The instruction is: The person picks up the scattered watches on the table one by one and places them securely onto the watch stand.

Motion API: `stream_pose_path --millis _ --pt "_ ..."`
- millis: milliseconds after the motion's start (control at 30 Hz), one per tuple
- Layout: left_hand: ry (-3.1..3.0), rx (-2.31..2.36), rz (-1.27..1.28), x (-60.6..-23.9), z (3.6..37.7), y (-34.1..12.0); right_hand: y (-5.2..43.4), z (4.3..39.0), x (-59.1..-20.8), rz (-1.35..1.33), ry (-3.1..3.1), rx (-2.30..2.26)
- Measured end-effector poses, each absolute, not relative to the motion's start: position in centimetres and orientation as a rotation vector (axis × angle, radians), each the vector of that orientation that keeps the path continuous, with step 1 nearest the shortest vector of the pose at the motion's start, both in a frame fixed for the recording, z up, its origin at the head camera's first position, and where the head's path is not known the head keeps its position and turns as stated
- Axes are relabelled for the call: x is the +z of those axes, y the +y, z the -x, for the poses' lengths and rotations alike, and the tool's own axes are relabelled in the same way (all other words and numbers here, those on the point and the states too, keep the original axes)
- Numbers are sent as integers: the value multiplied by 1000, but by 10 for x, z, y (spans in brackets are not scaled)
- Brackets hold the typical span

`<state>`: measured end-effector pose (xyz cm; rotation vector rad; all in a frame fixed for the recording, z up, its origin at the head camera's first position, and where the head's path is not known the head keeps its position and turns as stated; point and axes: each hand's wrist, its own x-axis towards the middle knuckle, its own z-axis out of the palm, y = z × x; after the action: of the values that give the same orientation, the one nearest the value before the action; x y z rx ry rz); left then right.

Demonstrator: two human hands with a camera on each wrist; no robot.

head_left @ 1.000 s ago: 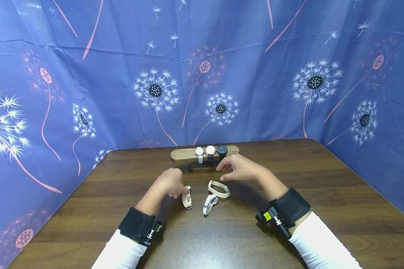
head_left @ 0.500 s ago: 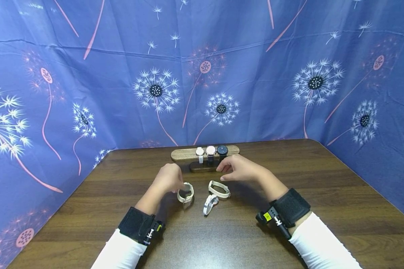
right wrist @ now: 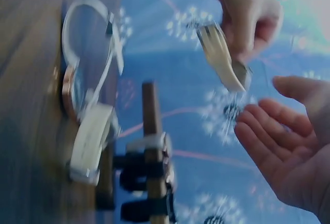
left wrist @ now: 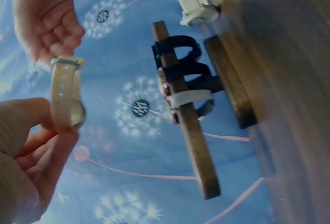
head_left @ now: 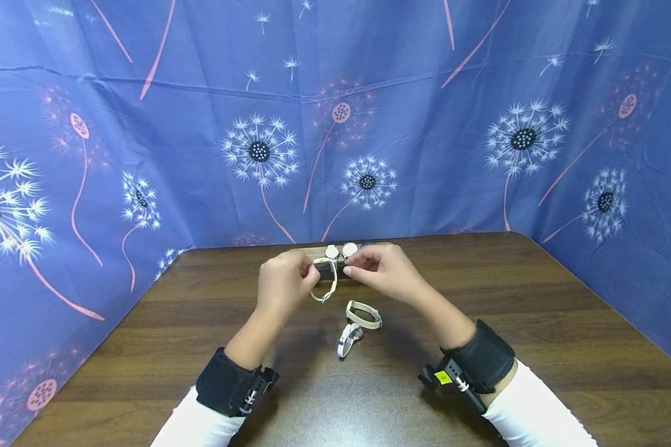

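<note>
Three watches sit on the wooden stand (head_left: 341, 253) — two lie on the bench (head_left: 145, 335); both hands' fingers pinch the cream watch (head_left: 325, 279) aloft.

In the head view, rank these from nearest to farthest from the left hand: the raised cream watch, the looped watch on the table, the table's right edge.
1. Raised cream watch, pinched in the left hand.
2. Looped watch, lying centre.
3. Table's right edge, far right.
</note>
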<state>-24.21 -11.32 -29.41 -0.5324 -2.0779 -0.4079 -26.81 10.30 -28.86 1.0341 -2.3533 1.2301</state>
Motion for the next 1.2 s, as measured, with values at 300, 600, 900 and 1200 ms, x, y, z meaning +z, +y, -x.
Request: stream_pose_path --millis 300,600,900,1200 --pt "-1728 -298 684 -292 228 -97 86 253 -290 -877 -2183 1228" --pt "-1738 -714 861 -290 225 -92 89 256 -291 -766 -2030 1296" --pt "-1953 -1337 1029 -282 230 -105 89 257 -291 -949 -1914 1608" --pt "-2000 -1179 1121 -281 230 -108 87 255 -292 -1036 -1823 1513"
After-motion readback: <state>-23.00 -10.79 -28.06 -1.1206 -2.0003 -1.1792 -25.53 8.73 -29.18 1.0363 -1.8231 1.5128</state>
